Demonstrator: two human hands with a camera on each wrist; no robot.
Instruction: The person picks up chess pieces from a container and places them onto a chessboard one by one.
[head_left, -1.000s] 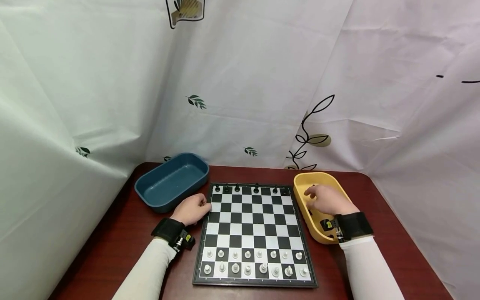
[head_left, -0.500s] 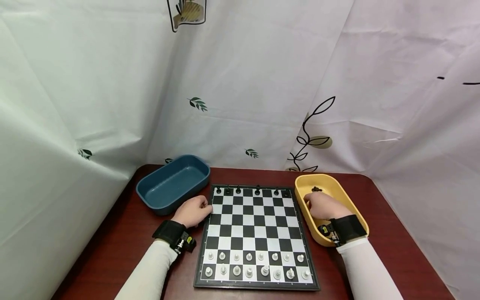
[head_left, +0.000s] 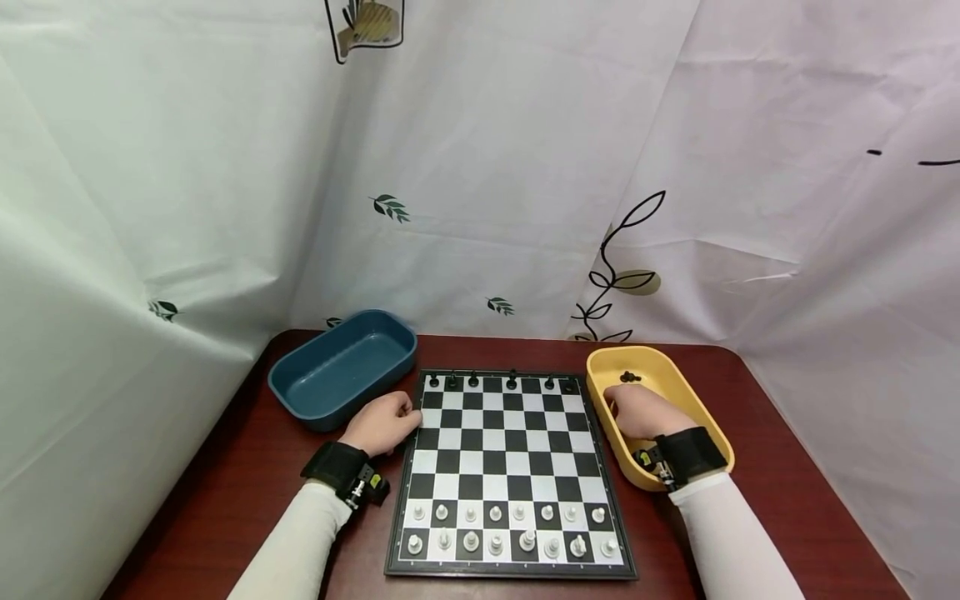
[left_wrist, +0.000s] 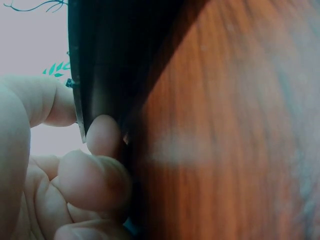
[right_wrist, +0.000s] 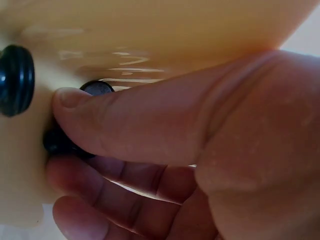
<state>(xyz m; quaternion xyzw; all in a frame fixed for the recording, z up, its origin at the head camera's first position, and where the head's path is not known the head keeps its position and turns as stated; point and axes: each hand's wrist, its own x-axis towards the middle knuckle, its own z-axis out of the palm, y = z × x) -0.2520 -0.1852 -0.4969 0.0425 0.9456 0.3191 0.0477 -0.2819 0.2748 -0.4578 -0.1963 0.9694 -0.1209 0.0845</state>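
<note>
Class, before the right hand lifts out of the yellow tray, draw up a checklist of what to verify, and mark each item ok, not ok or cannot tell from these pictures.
1. Right hand is inside the yellow tray: ok.
2. Thumb and fingers pinch a black chess piece: ok, the right wrist view shows it between them.
3. Which kind of piece it is: cannot tell, the thumb hides most of it.
4. Left hand steadies the chessboard at its left edge: ok.
5. Free squares remain in the far rows for black pieces: ok, only five black pieces stand there.
6. White pieces stand upright in the two near rows: ok.
</note>
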